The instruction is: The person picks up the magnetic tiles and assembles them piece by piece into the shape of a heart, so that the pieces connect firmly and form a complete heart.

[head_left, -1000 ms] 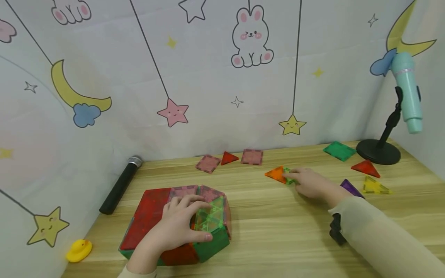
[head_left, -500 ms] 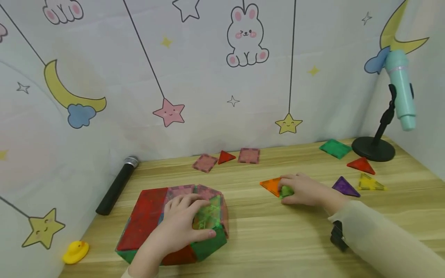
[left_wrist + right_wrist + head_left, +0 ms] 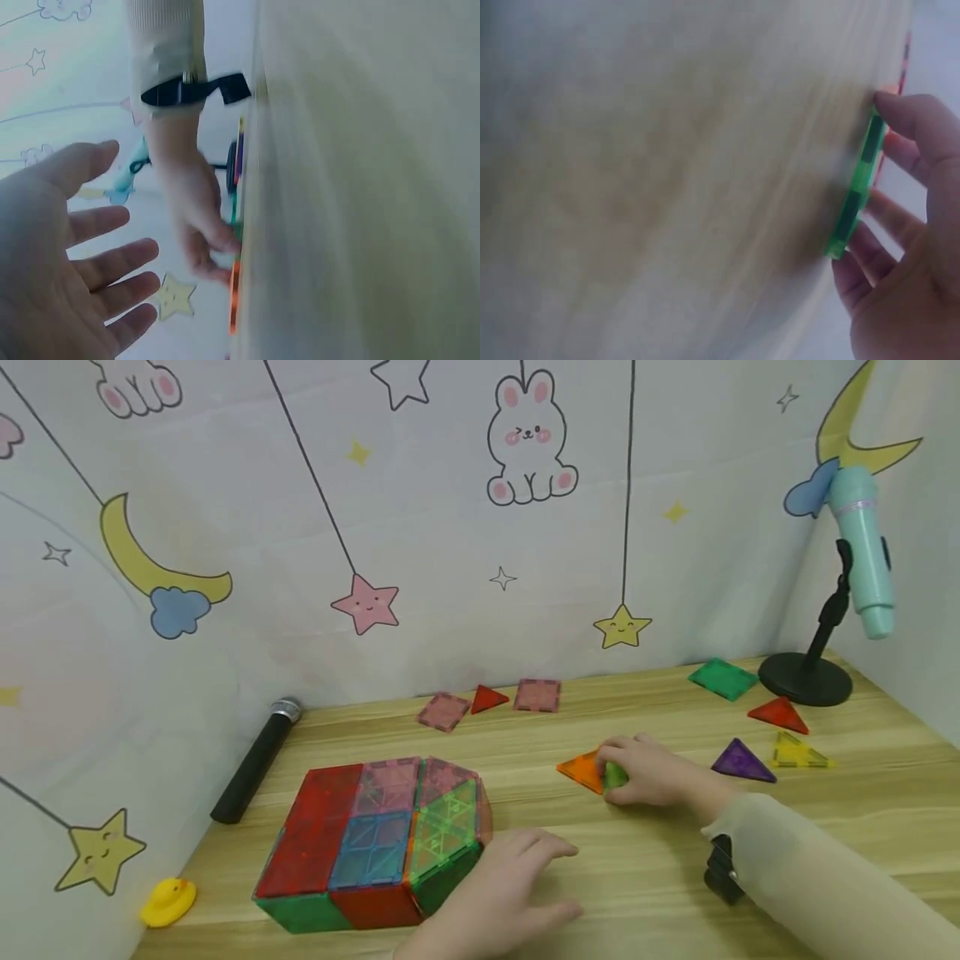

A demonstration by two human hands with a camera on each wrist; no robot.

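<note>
My right hand (image 3: 652, 772) pinches a light green magnetic tile (image 3: 616, 775) at the table. In the right wrist view the thumb and fingers grip the tile (image 3: 859, 184) by its edges. An orange triangular tile (image 3: 581, 769) lies against its left side. My left hand (image 3: 498, 889) hovers with spread fingers, holding nothing, just right of a low box-like build of magnetic tiles (image 3: 315, 831). Red, blue, pink and light green tiles form the build's top, with green and orange-red sides. My left wrist hides part of its front right corner.
Two pink square tiles (image 3: 537, 695) and a red triangle (image 3: 489, 698) lie at the back. Purple (image 3: 742, 762), yellow (image 3: 799, 751), red (image 3: 780, 715) and green tiles (image 3: 723, 679) lie right, near a microphone stand (image 3: 806, 679). A black microphone (image 3: 255, 764) and rubber duck (image 3: 168, 902) stand left.
My left hand has lifted off the tile build and moved right. My right hand has taken the green tile between thumb and fingers; it and the orange tile have slid slightly nearer.
</note>
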